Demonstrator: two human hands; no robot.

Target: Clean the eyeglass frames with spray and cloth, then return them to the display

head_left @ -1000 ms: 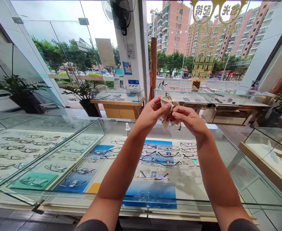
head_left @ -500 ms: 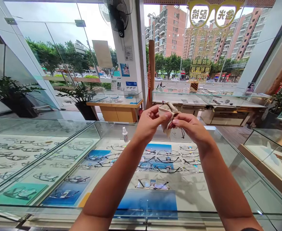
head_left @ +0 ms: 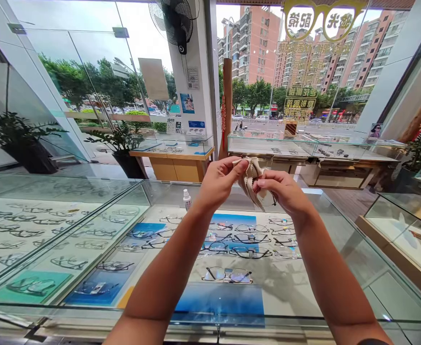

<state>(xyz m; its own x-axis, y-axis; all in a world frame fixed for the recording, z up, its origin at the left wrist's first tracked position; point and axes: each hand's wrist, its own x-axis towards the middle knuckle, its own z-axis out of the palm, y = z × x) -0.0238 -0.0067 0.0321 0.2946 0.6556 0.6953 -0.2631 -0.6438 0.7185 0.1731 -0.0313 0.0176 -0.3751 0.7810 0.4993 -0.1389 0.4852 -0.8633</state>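
A small beige drawstring pouch (head_left: 249,179) is held up above the glass display counter, its zigzag-cut edges parted in folds. On its left side, my left hand (head_left: 217,182) pinches the fabric between thumb and fingers. My right hand (head_left: 281,190) grips the other side of the pouch, fingertips pressed to the fabric near the edge. Part of a dark cord shows beside the right fingers. Whether anything lies inside the pouch I cannot tell. Below and to the left stands a small white bottle (head_left: 187,199) on the counter.
Rows of eyeglasses (head_left: 228,274) lie under the counter glass (head_left: 286,297). Another glass case (head_left: 404,230) stands at right. Beyond are a wooden cabinet (head_left: 178,166), potted plants (head_left: 124,143), a wall fan (head_left: 176,24) and large windows onto a street.
The pouch's fabric has turned and spread, showing more of its zigzag edge and hanging lower between my hands. Both hands keep hold of it at nearly the same place.
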